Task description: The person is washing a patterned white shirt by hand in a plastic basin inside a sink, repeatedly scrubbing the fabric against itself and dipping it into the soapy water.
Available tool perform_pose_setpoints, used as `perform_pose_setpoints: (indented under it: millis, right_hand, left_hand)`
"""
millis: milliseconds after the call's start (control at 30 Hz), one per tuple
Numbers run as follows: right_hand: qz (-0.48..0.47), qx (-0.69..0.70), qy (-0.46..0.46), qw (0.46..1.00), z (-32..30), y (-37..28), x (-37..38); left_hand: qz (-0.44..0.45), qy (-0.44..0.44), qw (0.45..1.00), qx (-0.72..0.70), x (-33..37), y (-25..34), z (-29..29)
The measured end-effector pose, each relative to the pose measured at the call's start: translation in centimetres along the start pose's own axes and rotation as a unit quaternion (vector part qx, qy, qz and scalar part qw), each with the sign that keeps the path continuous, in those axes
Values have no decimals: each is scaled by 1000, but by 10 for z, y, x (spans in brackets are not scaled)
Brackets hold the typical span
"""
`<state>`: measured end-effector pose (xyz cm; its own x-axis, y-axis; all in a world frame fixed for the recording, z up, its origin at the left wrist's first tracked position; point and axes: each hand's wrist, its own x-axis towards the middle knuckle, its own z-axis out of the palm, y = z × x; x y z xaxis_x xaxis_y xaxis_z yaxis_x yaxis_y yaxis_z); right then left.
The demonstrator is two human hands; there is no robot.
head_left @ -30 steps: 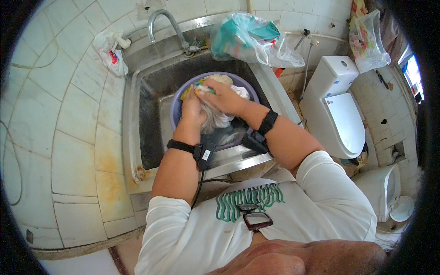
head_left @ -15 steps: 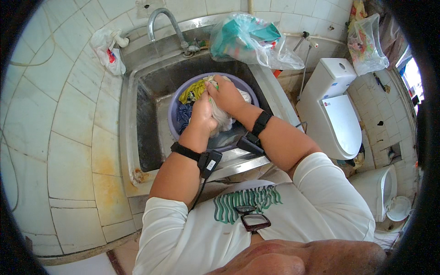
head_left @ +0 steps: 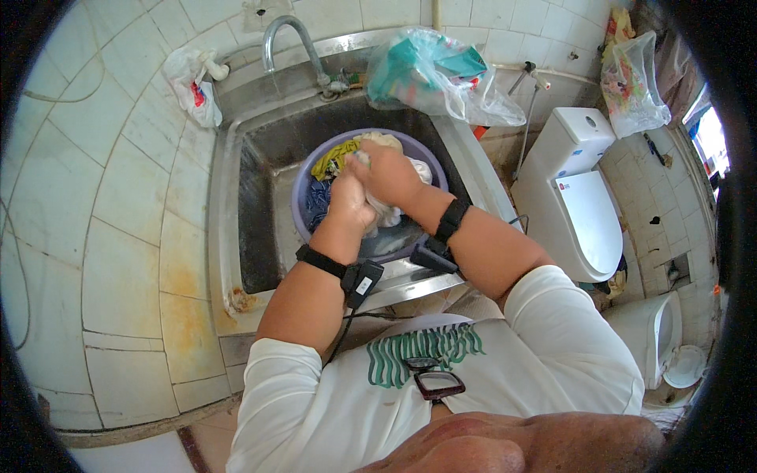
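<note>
A purple basin stands in the metal sink, with wet laundry and some water in it. Over it my left hand and my right hand are pressed together, both closed on a whitish cloth. Part of this cloth hangs below my palms, and more of it shows past my fingers. Beside my left hand lie a yellow-green cloth and a dark blue patterned cloth. White fabric rests right of my right hand. My fingertips are partly blurred.
The sink has a curved faucet at the back. A clear plastic bag with teal contents sits on its back right rim. A white bag hangs at left. A toilet stands to the right.
My right hand has shifted over the cloth, and its fingers are now smeared by motion. The whole view has moved slightly. Both hands stay on the whitish cloth.
</note>
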<state>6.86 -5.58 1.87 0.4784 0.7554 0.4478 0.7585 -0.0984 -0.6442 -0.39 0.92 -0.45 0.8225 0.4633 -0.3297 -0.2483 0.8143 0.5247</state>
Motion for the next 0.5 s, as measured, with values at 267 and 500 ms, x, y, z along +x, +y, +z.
perform_pose_setpoints:
  millis: [267,500]
  right_hand:
    - [17,24,50,998,3,19,3]
    - [-85,-8,-64,994,-11,-17,-9]
  left_hand:
    - [-13,-3,998,61,5,0,2]
    - [-18,-61,998,-5,4,9,-20]
